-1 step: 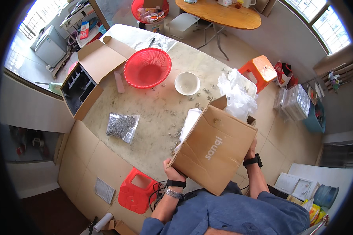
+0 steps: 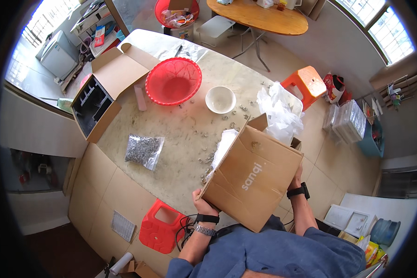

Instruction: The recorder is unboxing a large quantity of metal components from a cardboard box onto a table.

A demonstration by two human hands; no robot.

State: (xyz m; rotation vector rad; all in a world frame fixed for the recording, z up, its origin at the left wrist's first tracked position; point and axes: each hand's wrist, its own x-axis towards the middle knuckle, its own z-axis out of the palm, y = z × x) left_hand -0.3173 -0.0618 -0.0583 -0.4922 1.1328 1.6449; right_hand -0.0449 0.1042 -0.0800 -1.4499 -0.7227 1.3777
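Note:
A brown cardboard box [image 2: 252, 180] is tilted at the table's near right side, its flaps spread at the far end. My left hand [image 2: 203, 203] grips its near left edge, fingers hidden partly behind the cardboard. On the opposite side, my right hand [image 2: 295, 178] holds the box, mostly covered by it. White cloth or paper [image 2: 224, 146] shows beside the box's left edge, and a white plastic bag [image 2: 280, 111] lies just past the flaps. Small metal rings [image 2: 204, 160] are scattered on the table near the box. What the box contains is out of sight.
On the table [image 2: 171, 125] are a red mesh basket [image 2: 175, 83], a white bowl [image 2: 220, 100], a bag of small metal pieces [image 2: 144, 151] and an open carton [image 2: 95, 104]. A red stool [image 2: 160, 229] stands near left, an orange stool [image 2: 306, 85] far right.

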